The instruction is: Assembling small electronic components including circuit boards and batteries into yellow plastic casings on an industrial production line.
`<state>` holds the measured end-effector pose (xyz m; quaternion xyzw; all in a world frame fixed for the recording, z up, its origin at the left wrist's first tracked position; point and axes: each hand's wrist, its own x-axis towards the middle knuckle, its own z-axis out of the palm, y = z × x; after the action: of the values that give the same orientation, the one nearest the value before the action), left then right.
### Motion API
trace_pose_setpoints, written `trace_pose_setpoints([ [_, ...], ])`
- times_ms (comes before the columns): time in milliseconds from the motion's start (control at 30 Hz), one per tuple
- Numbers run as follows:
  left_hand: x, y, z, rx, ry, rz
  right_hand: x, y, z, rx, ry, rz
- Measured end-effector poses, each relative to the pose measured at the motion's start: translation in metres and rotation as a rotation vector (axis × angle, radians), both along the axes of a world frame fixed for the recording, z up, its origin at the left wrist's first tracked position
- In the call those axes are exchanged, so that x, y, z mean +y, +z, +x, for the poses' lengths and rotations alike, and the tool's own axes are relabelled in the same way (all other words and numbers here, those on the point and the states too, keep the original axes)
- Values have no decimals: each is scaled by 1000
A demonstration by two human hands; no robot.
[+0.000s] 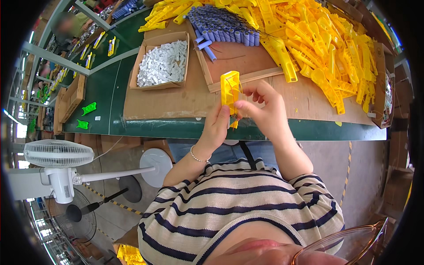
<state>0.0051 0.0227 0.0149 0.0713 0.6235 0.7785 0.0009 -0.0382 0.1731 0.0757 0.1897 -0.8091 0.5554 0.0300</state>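
Yellow and long, one plastic part [226,89] is held up in front of the person's tummy, over the near edge of the green tabletop [104,88]. A thin red wire [231,83] runs along it. Of the two hands, the left hand [215,126] is closed around the part's low end, with its thumb pressed on the front. The right hand [267,110] is just beside it at 4 o'clock, fingers bent and thumb tip close to the part's edge; I cannot tell if it is pinching a wire. Going round from the plastic part, a tray with wooden edges [254,62] is at 12 o'clock, and lots of purple tubes [223,35] are heaped in it. At 2 o'clock is a big pile of yellow pieces [318,53]. At 10 o'clock, a cardboard box [165,39] has many little white bits [161,64] in it. The box sits on a flat brown sheet [154,108]. At 9 o'clock, two small bright green pieces [89,107] lie on the tabletop. At 8 o'clock, past the tabletop's edge, is a white fan [59,153]. A beaded bracelet [199,155] goes around the left wrist.
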Motion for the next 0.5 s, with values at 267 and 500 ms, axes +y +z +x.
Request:
trace_pose_setpoints([
  [267,2,6,0,76,116,-172,-8,-6,5,-3,-70,7],
  [500,6,-2,-5,152,265,-205,-15,-26,7,335,-99,107],
])
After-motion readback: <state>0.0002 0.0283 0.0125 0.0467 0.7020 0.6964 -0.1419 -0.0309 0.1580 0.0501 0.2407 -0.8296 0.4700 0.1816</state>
